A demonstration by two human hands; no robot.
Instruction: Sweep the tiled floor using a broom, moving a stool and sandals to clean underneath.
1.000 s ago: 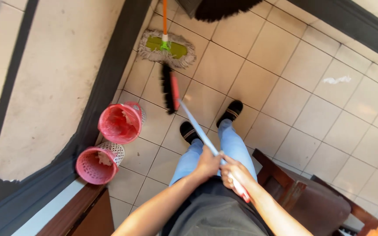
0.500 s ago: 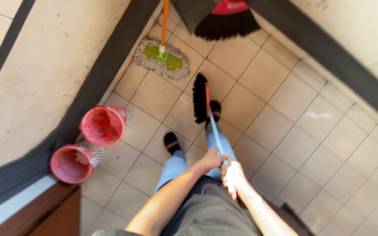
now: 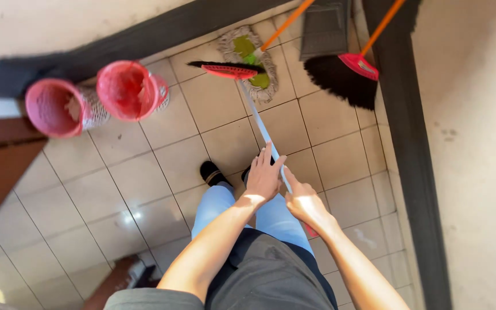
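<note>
A person is standing on a beige tiled floor (image 3: 144,178), sweeping. Both hands are gripping a broom (image 3: 242,86): left hand (image 3: 263,179) loosely closed around the pale handle, right hand (image 3: 302,202) wrapped below. Bristles are resting near the wall; next, a controlled pull seems needed.

place: home utility corner — tiled floor (image 3: 144,183); leaning brooms (image 3: 340,77), mop (image 3: 251,63); pink bins (image 3: 127,89)

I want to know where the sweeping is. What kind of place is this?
Probably a tiled corner of a home, maybe a porch or utility spot. Beige floor tiles meet plain walls, a mop and second broom lean there, and two pink baskets lie tipped over.
</note>
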